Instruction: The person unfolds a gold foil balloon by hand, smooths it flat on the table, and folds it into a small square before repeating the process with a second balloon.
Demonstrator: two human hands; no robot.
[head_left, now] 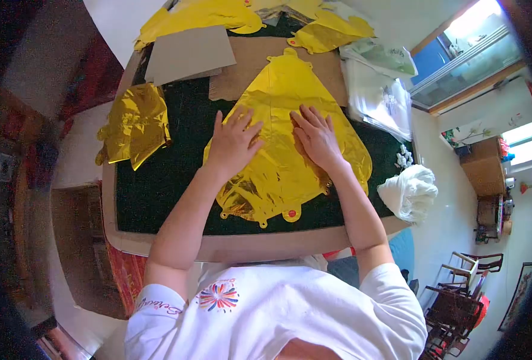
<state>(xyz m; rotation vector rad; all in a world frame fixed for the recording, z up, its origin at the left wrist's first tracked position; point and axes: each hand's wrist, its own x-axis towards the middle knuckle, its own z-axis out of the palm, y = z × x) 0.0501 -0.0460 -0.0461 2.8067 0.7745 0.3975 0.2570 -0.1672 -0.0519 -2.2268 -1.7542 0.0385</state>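
Observation:
A large flat yellow foil sheet [278,162], shiny and wrinkled toward its lower edge, lies on a dark green table mat [182,150]. Small tabs stick out along its edges, one with a red dot. My left hand [236,139] lies on the foil's left part, fingers spread. On the right part rests my right hand [316,137], palm down with its fingers extended. Neither hand grips anything. Brown cardboard [242,57] lies partly under the foil's top end.
Folded gold foil [138,123] sits at the left, below grey card sheets [191,53]. More yellow foil [200,21] lies at the far edge. Clear plastic bags [378,96] and a white string bundle [408,193] are on the right.

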